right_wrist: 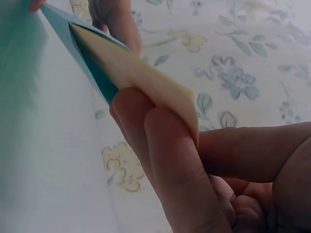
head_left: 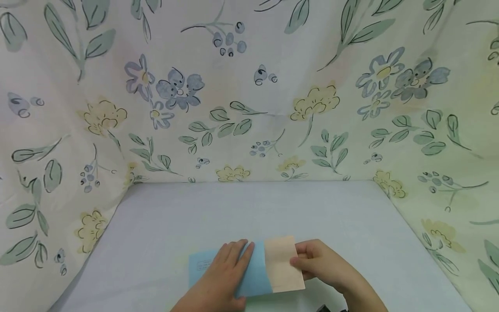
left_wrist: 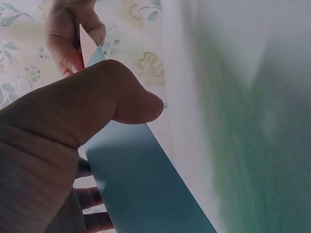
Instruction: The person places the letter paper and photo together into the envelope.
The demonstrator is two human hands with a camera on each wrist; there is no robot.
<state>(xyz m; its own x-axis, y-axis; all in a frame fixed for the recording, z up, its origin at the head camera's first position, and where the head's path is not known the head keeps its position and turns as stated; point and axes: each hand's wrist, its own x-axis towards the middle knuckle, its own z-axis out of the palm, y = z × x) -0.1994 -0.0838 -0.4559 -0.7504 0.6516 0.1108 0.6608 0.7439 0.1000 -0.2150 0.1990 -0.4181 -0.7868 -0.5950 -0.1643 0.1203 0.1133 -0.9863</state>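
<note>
A light blue paper envelope [head_left: 255,277] with small printing near its left end is low in the middle of the head view. Out of its right end sticks a cream-coloured card [head_left: 280,264]. My left hand [head_left: 222,277] grips the envelope, its thumb along the lower edge and its fingers spread over the face. In the left wrist view that thumb crosses the envelope [left_wrist: 141,179], with fingertips behind it. My right hand [head_left: 321,262] pinches the card's outer end between thumb and fingers. The right wrist view shows the envelope's mouth gaping around the card [right_wrist: 131,73]; the card's inner end is hidden.
A pale tabletop [head_left: 249,208] lies beneath the hands. Floral cloth [head_left: 241,104] hangs along its back and both sides. A small dark object [head_left: 323,308] shows at the bottom edge, beside the right wrist.
</note>
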